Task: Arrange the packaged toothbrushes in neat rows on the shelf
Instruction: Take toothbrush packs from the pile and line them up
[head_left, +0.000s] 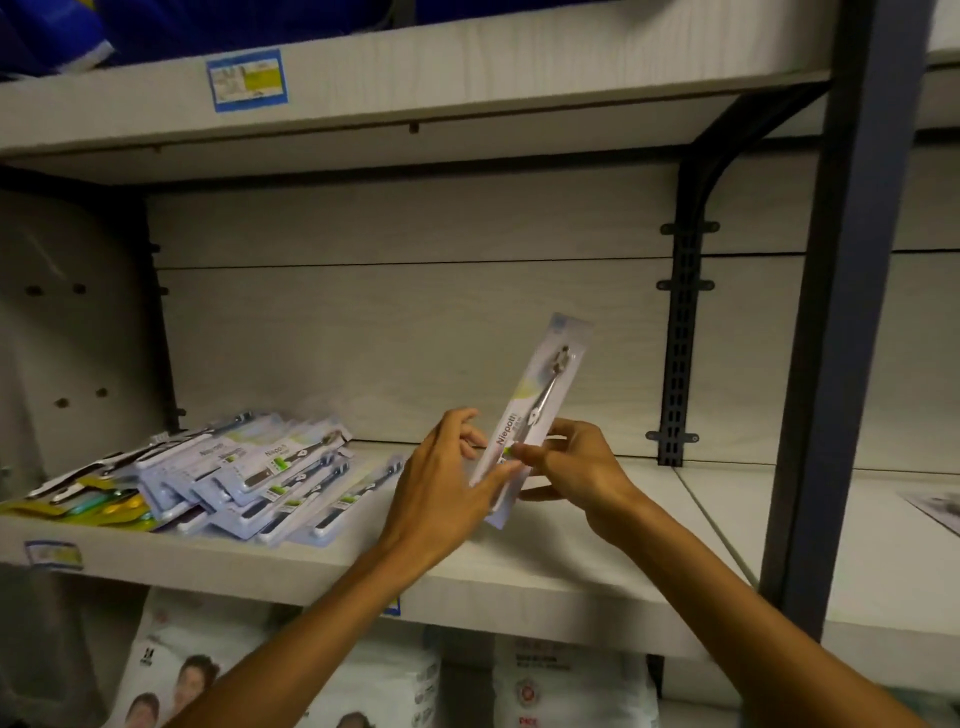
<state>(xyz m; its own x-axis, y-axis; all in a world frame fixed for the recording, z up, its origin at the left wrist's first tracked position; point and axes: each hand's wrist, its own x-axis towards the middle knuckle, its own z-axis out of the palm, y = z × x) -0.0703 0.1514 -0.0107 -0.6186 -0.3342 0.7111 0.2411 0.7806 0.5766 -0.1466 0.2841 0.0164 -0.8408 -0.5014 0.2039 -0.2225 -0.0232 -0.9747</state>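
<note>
A packaged toothbrush (545, 384) in a pale blister card stands tilted above the middle of the light wooden shelf (571, 561), its head end pointing up and right. My right hand (576, 467) pinches its lower part from the right. My left hand (447, 488) touches the lower left edge with nearly straight fingers. A loose, overlapping heap of several packaged toothbrushes (270, 473) lies on the shelf's left part, with yellow and green packs (98, 501) at the far left.
A dark upright post (841, 312) and a slotted bracket (680, 338) bound the shelf on the right. Another shelf board (363, 83) hangs above. Bagged goods (363, 680) sit below. A flat pack (940, 506) lies on the neighbouring shelf to the right.
</note>
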